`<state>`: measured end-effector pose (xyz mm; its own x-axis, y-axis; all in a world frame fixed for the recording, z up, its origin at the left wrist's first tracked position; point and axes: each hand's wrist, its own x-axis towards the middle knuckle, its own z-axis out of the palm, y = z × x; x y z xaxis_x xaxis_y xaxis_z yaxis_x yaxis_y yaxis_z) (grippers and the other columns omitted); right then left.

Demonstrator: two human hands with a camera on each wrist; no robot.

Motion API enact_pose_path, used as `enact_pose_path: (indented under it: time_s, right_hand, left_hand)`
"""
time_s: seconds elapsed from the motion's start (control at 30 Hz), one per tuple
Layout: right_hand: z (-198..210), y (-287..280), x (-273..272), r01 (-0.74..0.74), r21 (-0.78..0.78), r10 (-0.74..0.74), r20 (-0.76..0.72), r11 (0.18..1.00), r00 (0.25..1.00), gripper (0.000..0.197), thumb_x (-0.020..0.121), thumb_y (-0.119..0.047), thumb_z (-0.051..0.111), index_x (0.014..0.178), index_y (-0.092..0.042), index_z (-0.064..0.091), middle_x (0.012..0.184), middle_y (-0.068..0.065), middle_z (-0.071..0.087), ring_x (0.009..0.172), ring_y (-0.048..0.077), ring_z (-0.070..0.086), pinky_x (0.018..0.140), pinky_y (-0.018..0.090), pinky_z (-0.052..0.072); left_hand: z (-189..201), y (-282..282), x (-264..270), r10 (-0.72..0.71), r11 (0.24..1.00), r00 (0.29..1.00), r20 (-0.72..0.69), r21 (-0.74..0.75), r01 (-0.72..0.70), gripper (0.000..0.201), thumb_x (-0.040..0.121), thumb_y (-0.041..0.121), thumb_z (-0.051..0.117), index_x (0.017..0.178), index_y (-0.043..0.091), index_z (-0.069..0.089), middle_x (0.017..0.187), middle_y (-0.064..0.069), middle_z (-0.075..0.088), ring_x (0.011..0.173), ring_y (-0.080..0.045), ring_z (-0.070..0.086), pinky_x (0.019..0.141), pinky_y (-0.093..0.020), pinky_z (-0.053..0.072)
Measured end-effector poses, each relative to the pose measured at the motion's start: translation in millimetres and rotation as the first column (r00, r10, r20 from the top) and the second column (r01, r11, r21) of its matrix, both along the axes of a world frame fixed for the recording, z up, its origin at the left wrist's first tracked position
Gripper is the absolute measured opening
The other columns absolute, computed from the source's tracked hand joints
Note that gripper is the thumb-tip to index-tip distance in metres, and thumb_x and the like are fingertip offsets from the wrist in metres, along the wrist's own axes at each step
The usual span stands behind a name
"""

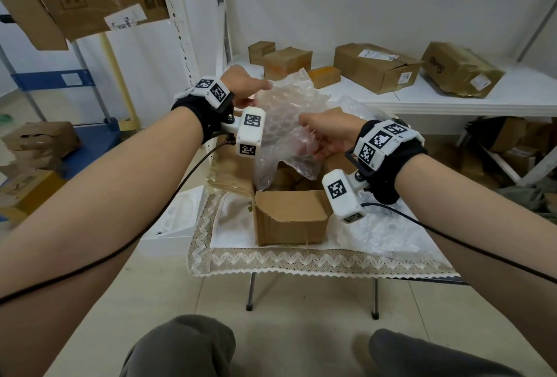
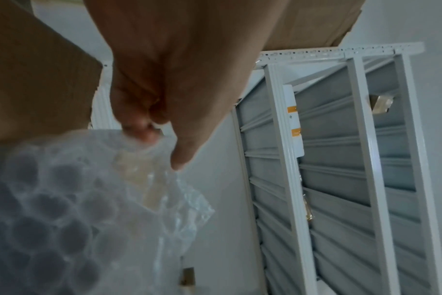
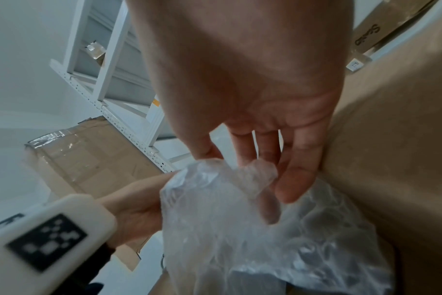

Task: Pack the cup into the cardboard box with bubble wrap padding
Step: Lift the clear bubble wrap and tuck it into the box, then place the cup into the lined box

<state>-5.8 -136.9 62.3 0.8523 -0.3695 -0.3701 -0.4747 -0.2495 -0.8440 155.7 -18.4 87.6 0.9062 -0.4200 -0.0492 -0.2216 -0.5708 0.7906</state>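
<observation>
A clear sheet of bubble wrap (image 1: pixel 286 123) hangs above the open cardboard box (image 1: pixel 289 216) on the small table. My left hand (image 1: pixel 244 90) pinches the sheet's upper left edge between thumb and fingers (image 2: pixel 144 129). My right hand (image 1: pixel 325 135) pinches its right edge, thumb on one side and fingers (image 3: pixel 298 179) on the other of the bubble wrap (image 3: pixel 240 229). The sheet's lower end dips into the box. No cup shows in any view.
A lace-edged cloth (image 1: pixel 271 259) covers the folding table. More bubble wrap (image 1: pixel 385 232) lies right of the box. A white foam tray (image 1: pixel 177 220) sits at the left. The white shelf (image 1: pixel 452 99) behind carries several cardboard boxes. Cables trail from both wrists.
</observation>
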Motion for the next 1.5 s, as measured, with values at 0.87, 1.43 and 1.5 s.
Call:
enact_pose_path:
  time_s: [0.87, 1.43, 1.5]
  right_hand:
    - [22, 24, 5, -0.052, -0.002, 0.051, -0.103, 0.999, 0.993, 0.024, 0.089, -0.016, 0.047, 0.078, -0.005, 0.064, 0.068, 0.010, 0.067, 0.069, 0.024, 0.070, 0.074, 0.031, 0.059]
    - [-36, 40, 45, -0.191, 0.009, 0.185, -0.297, 0.982, 0.937, 0.030, 0.100, -0.009, 0.046, 0.126, 0.005, 0.054, 0.125, 0.022, 0.057, 0.116, 0.034, 0.057, 0.100, 0.045, 0.050]
    - [-32, 44, 41, -0.181, 0.041, 0.184, -0.324, 0.983, 0.928, 0.018, 0.098, -0.005, 0.047, 0.112, 0.004, 0.055, 0.109, 0.023, 0.060, 0.114, 0.038, 0.061, 0.103, 0.049, 0.048]
  left_hand:
    - [-20, 16, -20, -0.394, 0.814, 0.860, 0.325, 0.558, 0.162, 0.032, 0.093, 0.020, 0.057, 0.119, 0.001, 0.061, 0.116, -0.019, 0.063, 0.102, -0.033, 0.059, 0.077, -0.031, 0.042]
    - [-21, 15, -23, -0.427, 0.752, 0.876, 0.223, 0.625, 0.208, 0.045, 0.080, 0.027, 0.078, 0.116, 0.006, 0.062, 0.108, -0.010, 0.067, 0.089, -0.025, 0.063, 0.083, -0.034, 0.056]
    - [-20, 15, -28, -0.424, 0.741, 0.885, 0.193, 0.636, 0.216, 0.053, 0.070, 0.023, 0.086, 0.114, 0.006, 0.063, 0.104, -0.011, 0.070, 0.085, -0.026, 0.070, 0.081, -0.041, 0.060]
